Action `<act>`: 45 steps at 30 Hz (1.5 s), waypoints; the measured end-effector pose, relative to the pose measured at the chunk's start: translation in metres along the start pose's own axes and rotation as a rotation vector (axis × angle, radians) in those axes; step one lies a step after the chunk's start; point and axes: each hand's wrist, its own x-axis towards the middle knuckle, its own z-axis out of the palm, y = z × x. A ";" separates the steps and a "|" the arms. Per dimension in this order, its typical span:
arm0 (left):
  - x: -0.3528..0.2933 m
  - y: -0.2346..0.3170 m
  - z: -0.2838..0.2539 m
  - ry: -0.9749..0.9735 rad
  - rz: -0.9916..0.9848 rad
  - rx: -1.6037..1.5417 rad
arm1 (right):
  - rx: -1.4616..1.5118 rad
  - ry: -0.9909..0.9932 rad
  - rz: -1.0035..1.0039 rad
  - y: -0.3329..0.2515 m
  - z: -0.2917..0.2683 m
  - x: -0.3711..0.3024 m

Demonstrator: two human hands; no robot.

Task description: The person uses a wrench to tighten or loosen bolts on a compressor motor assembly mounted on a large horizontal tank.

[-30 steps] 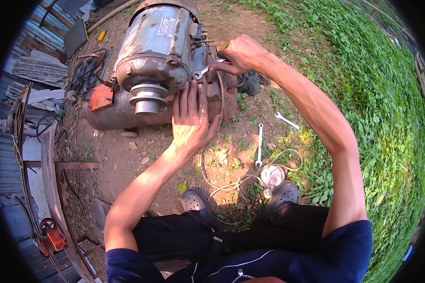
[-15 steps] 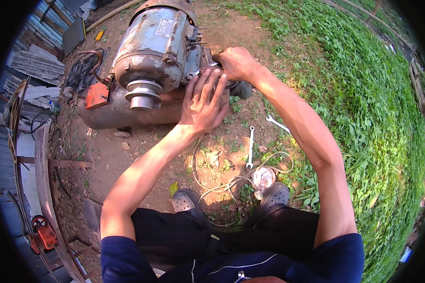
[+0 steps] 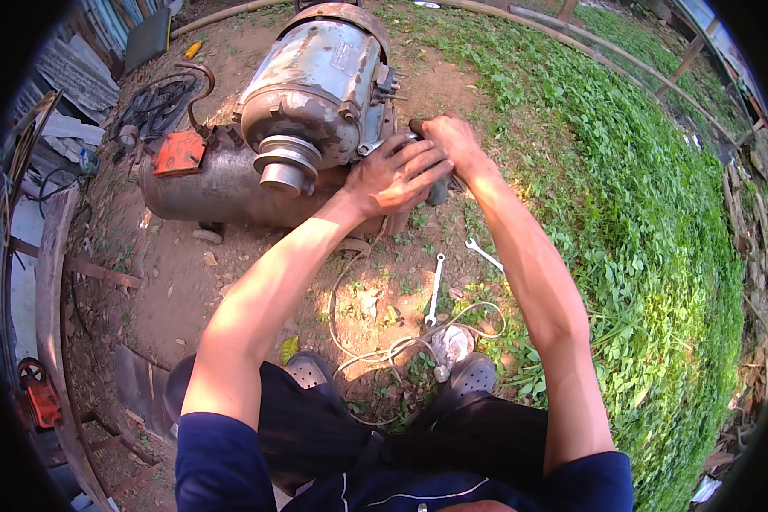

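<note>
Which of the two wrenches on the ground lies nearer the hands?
The shorter wrench, lying at a slant by the grass edge under the right forearm; the longer wrench lies nearly straight, closer to the feet.

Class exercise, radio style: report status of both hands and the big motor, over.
Left hand and right hand together at the side of the grey-blue electric motor. What they grip is hidden. Two silver spanners lie on dirt, apart.

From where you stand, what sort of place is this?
Most likely an outdoor yard used for repairs: bare dirt ground beside green groundcover, an old electric motor on a rusty tank, and wrenches lying loose.
</note>
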 end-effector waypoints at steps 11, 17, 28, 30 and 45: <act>-0.005 0.002 0.009 0.105 -0.057 0.140 | -0.030 0.023 0.060 -0.014 -0.002 -0.016; -0.007 0.005 0.001 0.058 -0.065 0.029 | -0.100 0.046 0.229 -0.048 -0.003 -0.039; 0.000 0.004 -0.004 0.020 -0.100 -0.058 | -0.090 0.030 0.114 -0.026 -0.004 -0.035; -0.009 0.007 -0.008 -0.011 0.039 -0.124 | -0.094 0.058 0.098 -0.011 -0.002 -0.032; -0.028 0.013 -0.070 -0.341 -0.079 -0.089 | -0.149 0.032 0.055 0.005 -0.017 -0.007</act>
